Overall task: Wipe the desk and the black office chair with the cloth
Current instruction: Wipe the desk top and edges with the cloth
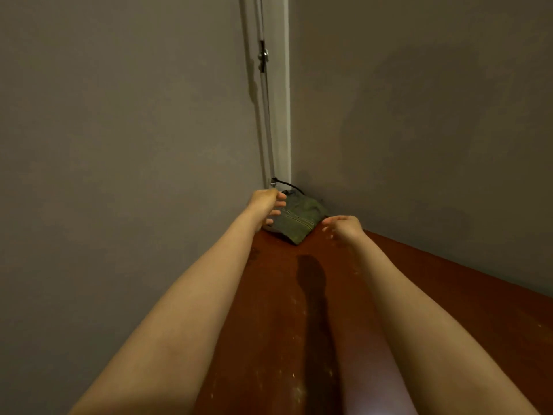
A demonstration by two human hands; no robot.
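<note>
A crumpled grey-green cloth lies at the far corner of the reddish-brown desk, where two walls meet. My left hand hovers at the cloth's left edge with fingers apart, touching or nearly touching it. Just right of the cloth, my right hand is held over the desk, its fingers loosely spread and holding nothing. Both forearms stretch out across the desk. The black office chair is out of sight.
Grey walls close in on the left and behind the desk. A white corner trim with a thin cord and a metal fitting runs up the corner. A black cable curves behind the cloth. Pale specks dot the desk surface.
</note>
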